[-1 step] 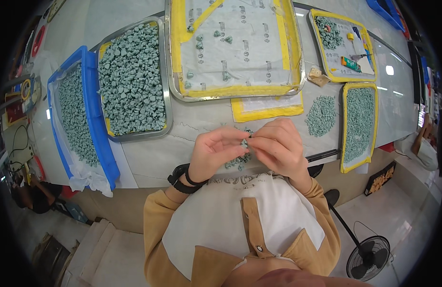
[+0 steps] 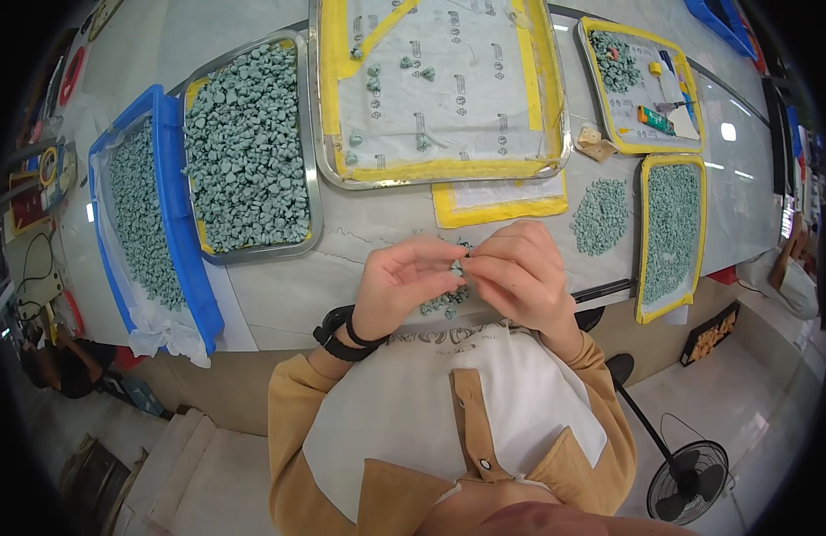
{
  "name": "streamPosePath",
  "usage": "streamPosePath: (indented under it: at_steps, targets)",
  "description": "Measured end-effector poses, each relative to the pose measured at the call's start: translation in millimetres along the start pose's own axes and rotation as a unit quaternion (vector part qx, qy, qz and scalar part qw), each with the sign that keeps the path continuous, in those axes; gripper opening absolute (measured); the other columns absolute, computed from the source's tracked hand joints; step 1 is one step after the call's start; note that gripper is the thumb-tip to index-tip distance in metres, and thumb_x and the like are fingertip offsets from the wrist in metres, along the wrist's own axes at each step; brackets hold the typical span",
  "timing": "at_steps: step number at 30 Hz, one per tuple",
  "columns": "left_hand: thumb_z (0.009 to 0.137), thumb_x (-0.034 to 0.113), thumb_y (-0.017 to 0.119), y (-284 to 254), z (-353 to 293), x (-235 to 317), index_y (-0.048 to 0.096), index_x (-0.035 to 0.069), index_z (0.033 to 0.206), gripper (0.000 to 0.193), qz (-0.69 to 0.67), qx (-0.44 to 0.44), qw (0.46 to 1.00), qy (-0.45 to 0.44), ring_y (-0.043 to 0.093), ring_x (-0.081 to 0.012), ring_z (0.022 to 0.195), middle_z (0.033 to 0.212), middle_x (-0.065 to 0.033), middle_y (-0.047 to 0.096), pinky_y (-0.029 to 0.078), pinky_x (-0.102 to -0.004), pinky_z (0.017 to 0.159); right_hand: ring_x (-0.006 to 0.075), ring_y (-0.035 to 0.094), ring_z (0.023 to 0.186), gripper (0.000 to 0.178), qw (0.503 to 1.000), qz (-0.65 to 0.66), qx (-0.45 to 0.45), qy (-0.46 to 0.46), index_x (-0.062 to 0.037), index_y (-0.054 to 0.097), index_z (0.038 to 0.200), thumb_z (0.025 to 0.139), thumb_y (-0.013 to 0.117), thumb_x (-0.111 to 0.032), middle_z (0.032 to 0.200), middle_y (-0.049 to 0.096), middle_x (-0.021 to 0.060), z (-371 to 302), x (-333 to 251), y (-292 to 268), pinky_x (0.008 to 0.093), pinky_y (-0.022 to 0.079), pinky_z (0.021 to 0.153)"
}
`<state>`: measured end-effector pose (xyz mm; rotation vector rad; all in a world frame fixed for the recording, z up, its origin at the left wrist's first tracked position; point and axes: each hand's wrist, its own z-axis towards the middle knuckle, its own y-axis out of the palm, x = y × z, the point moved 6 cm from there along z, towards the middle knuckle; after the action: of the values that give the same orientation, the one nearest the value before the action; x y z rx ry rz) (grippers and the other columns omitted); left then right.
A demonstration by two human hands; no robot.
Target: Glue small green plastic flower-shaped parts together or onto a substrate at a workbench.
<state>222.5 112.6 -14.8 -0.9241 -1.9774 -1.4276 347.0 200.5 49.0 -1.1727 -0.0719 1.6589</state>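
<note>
Grey table [image 2: 364, 214]: blue tray [image 2: 183, 214], metal trays [image 2: 313, 196], yellow-edged trays [image 2: 643, 237], loose green pieces [image 2: 600, 217].

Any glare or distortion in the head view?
In the head view, the blue tray bows near the dark rim; glare spots whiten the table at right; the teal piece in the left hand is too small for crisp detail.

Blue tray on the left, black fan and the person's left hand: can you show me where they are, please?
Blue tray [image 2: 183, 214]: head view, on its right side wall.
Black fan [image 2: 688, 482]: head view, on the middle of its round head.
Left hand [image 2: 386, 286]: head view, on the back of the hand.
</note>
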Motion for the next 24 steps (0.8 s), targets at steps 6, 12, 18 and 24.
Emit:
streamPosePath:
  at_steps: [6, 12, 18, 24]
  targets:
    - [0.086, -0.01, 0.056, -2.8, -0.8, -1.9, 0.062, -0.009, 0.112, 0.027, 0.022, 0.024, 0.999, -0.009, 0.063, -0.0186, 0.095, 0.11, -0.0131, 0.059, 0.054, -0.0293, 0.082, 0.0212, 0.059, 0.076, 0.033, 0.998, -0.065, -0.002, -0.026, -0.0041, 0.068, 0.09, 0.058, 0.075, -0.004, 0.088, 0.064, 0.0038, -1.8, -10.3, 3.5, 0.0343, 0.046, 0.069]
    - [0.087, -0.007, 0.057, -3.1, -0.3, -3.3, 0.063, -0.009, 0.111, 0.025, 0.034, 0.015, 0.999, -0.006, 0.062, -0.0187, 0.092, 0.108, -0.0134, 0.06, 0.052, -0.0292, 0.079, 0.0209, 0.06, 0.077, 0.034, 0.995, -0.09, -0.019, -0.037, -0.0039, 0.068, 0.091, 0.057, 0.074, -0.004, 0.089, 0.064, 0.0041, -4.3, -15.2, 3.2, 0.0342, 0.047, 0.07]
    - [0.086, -0.01, 0.056, 0.7, -0.2, 1.0, 0.062, -0.009, 0.11, 0.025, 0.045, 0.004, 0.999, 0.013, 0.062, -0.0195, 0.096, 0.11, -0.0147, 0.06, 0.053, -0.03, 0.084, 0.0226, 0.061, 0.079, 0.029, 0.999, 0.021, -0.012, 0.045, -0.0035, 0.067, 0.089, 0.062, 0.076, -0.002, 0.091, 0.065, 0.0055, -1.3, -6.7, -2.4, 0.0343, 0.048, 0.071]
    - [0.087, -0.012, 0.058, 4.3, -1.9, 3.9, 0.063, -0.006, 0.114, 0.029, 0.043, -0.012, 0.996, 0.08, 0.062, -0.0179, 0.105, 0.117, -0.0133, 0.06, 0.052, -0.0316, 0.093, 0.0257, 0.064, 0.081, 0.021, 0.98, 0.134, -0.026, 0.142, -0.0014, 0.065, 0.087, 0.068, 0.074, 0.004, 0.092, 0.067, 0.0092, -4.5, 2.3, -1.0, 0.0336, 0.051, 0.07]
